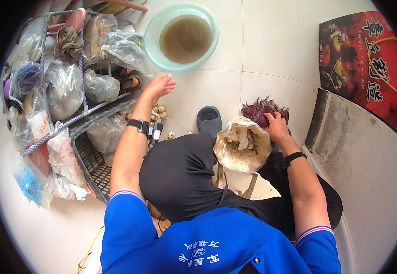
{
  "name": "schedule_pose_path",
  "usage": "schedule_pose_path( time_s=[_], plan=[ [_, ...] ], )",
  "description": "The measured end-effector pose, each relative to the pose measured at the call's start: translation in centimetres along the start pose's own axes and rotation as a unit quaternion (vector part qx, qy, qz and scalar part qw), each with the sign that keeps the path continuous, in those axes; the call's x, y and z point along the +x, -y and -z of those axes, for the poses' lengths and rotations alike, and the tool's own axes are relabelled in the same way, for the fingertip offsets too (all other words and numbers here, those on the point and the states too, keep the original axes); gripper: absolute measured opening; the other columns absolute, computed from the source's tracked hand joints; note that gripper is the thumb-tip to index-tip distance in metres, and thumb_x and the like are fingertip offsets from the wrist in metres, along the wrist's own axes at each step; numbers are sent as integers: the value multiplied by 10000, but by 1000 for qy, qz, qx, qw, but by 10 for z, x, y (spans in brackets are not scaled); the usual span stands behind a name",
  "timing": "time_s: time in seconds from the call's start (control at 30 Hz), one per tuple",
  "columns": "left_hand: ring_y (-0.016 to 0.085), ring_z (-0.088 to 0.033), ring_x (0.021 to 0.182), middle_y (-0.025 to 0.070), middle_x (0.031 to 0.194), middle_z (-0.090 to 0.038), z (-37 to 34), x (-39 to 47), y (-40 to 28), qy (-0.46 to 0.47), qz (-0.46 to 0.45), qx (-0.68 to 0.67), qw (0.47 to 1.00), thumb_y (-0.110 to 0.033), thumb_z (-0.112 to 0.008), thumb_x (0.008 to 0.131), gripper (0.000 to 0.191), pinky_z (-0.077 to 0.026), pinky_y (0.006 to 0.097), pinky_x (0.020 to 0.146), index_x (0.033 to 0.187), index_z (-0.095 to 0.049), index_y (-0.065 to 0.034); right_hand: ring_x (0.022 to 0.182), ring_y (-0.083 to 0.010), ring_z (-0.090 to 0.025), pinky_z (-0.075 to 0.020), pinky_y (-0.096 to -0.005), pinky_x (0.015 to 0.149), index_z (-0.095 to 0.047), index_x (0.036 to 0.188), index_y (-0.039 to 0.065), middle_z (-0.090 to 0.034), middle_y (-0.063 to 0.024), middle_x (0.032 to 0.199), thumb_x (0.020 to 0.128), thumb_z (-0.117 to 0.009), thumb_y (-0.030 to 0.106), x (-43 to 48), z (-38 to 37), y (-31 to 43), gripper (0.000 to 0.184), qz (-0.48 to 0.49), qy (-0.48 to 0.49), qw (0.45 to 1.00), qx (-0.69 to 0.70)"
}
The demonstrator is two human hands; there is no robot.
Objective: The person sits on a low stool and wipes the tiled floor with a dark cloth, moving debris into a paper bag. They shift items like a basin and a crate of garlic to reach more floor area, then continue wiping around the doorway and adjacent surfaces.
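Note:
My left hand [159,87] is raised just below the rim of a pale green plastic basin [152,56] of cloudy brown water. Its fingers are loosely curled and hold nothing. On the right, my right hand [277,127] grips the near side of a bunch of dark purple leaves [257,110], its fingertips partly sunk among them. Between my knees stands a waste bin with a plastic liner [225,147], holding crumpled tissue and scraps. The bin's rim overlaps the lower left of the bunch.
Several garlic bulbs [160,110] lie on the floor beside a black plastic crate [97,174]. A rack [63,128] packed with plastic bags fills the left. A grey slipper [209,120] is ahead. At right are a worn wall base [335,126] and a red printed bag [387,109].

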State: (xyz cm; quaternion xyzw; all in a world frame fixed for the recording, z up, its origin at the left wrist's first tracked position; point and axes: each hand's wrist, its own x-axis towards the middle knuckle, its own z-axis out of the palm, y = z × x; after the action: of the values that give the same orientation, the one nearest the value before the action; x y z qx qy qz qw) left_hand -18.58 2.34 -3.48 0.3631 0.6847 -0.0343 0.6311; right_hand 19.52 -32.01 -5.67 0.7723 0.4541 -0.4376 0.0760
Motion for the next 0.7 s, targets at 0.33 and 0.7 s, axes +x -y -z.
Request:
schedule_pose_path(
  time_s=[0.33,0.7],
  plan=[
    [236,-672,1176,172,1339,-677,0,25,34,13,-4,-80,997,-373,-545,1094,577,-550,330,947,1522,-424,-5,1214,-427,-573,-529,-504,1010,-608,1379,178,-570,-204,1312,803,-731,54,11,-2,4,602,4,-61,997,-39],
    [379,-552,1338,234,1484,-528,-89,-56,46,44,-407,376,832,-385,-851,836,947,-456,469,1135,1581,-367,-58,1048,-428,-648,-550,-503,902,-665,1236,129,-645,-218,1070,780,-736,95,36,71,87,463,132,-96,986,33]
  ],
)
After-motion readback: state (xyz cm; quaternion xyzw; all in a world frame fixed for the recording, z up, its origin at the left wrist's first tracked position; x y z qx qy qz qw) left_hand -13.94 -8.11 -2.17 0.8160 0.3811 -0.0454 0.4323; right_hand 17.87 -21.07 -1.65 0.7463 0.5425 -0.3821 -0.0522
